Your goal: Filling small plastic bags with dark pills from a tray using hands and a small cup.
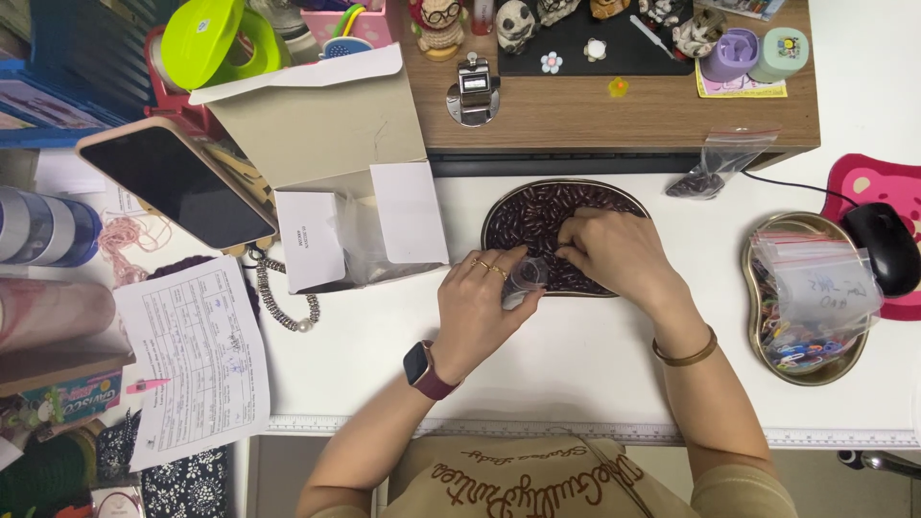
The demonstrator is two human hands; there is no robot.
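A dark oval tray [499,213] full of small dark brown beads lies on the white desk in front of me. My left hand [477,309], with rings and a wrist watch, grips a small clear plastic bag [525,279] at the tray's near left edge. My right hand [616,251], with a thin bangle on the wrist, rests over the beads, fingers bent and pinched together right beside the bag's mouth. Whether beads are between those fingers is hidden.
An open cardboard box [331,163] stands left of the tray, a phone [175,182] and printed sheet [197,357] further left. A second oval tray [758,317] with small bags and coloured bits sits right, beside a black mouse [885,246]. A wooden shelf [614,110] crosses the back.
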